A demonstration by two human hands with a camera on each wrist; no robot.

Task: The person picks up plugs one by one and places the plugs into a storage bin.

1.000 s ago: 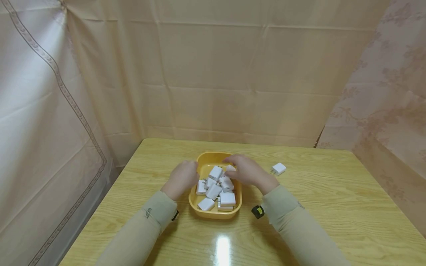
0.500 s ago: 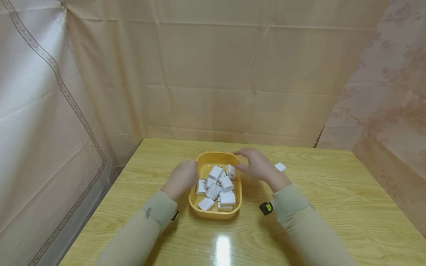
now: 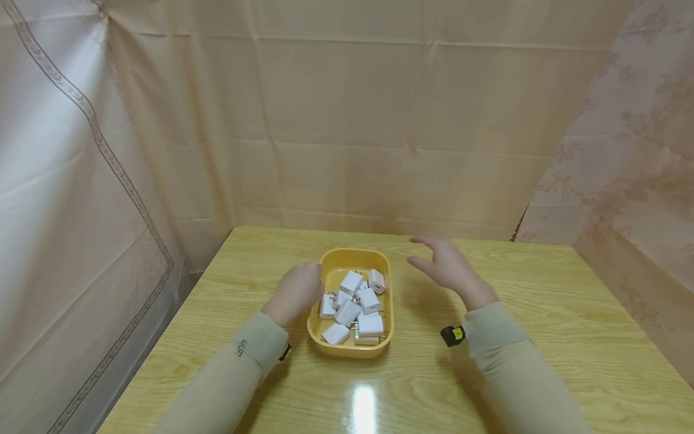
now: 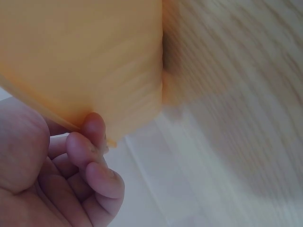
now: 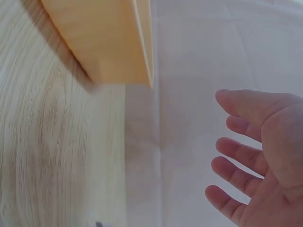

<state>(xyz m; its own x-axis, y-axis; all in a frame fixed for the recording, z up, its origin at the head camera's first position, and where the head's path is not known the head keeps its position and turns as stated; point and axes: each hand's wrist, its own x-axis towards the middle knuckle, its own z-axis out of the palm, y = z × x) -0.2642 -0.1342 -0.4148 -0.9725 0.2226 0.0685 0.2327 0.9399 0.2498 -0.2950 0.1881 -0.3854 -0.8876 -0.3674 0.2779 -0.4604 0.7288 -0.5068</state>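
A yellow plastic tray (image 3: 355,352) stands on the table, holding a heap of white charger plugs (image 3: 347,313) with metal prongs. My left hand (image 3: 297,293) pinches the tray's left rim; in the left wrist view its curled fingers (image 4: 102,182) and thumb meet at the edge of the yellow wall. To the right of the tray, my right hand (image 3: 447,265) hovers above the table with thumb and fingers spread, holding nothing. In the right wrist view, those fingers (image 5: 236,172) are apart from the tray wall (image 5: 102,40).
The wooden table (image 3: 217,343) reaches out on both sides of the tray. Behind it hangs a beige cloth (image 3: 347,132), with a patterned cloth (image 3: 640,157) at the right. A black wrist strap piece (image 3: 452,335) hangs below the right sleeve.
My right hand has left a plug in the tray's back right and drawn away rightward, now covering where a lone charger plug lay on the table. The left hand stays at the rim.
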